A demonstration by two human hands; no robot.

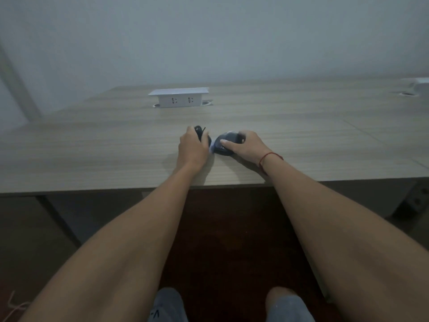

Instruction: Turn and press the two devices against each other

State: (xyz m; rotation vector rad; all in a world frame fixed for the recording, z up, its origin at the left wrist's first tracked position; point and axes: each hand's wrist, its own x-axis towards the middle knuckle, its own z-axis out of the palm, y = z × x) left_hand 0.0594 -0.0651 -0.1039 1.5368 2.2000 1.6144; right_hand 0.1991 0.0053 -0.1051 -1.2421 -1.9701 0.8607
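Note:
Near the front middle of the wooden desk (pixel 116 147), my right hand (pixel 246 145) grips a dark rounded computer mouse (pixel 226 141) that rests on the desktop, thumb on its near side. My left hand (pixel 192 146) holds a bundle of coiled black cable (pixel 200 131), whose loops stick out above my fingers. The two hands are close together, a small pale patch between them. A red string is tied round my right wrist.
A white pop-up socket box (pixel 178 97) with two outlets stands at the back of the desk. A white object (pixel 417 87) sits at the far right edge. A grey wall rises behind. Below the desk edge are my knees and a dark floor.

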